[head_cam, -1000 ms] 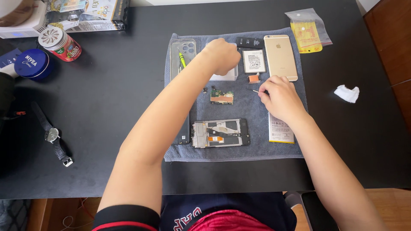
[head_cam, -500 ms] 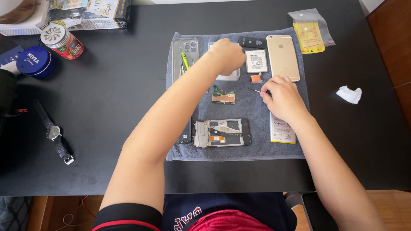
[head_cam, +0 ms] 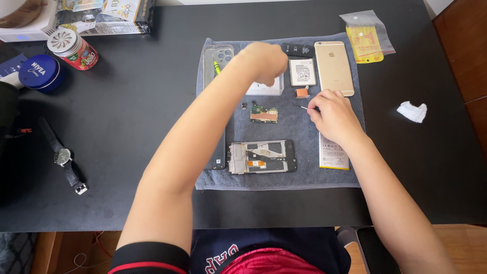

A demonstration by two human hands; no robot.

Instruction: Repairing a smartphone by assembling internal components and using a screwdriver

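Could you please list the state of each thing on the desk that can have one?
Opened phone frame: back off, insides exposed.
Gold phone: face down, closed.
Circuit board: removed, lying loose on the grey towel.
Blue tin: lid on.
Wristwatch: unstrapped, laid flat.
Left hand: closed over a small white box.
Right hand: pinching a thin tool.

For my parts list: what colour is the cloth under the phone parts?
Grey-blue; the cloth shows best in the head view.

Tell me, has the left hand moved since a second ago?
No, barely: the left hand sits over the white box, beside the gold phone, as before.
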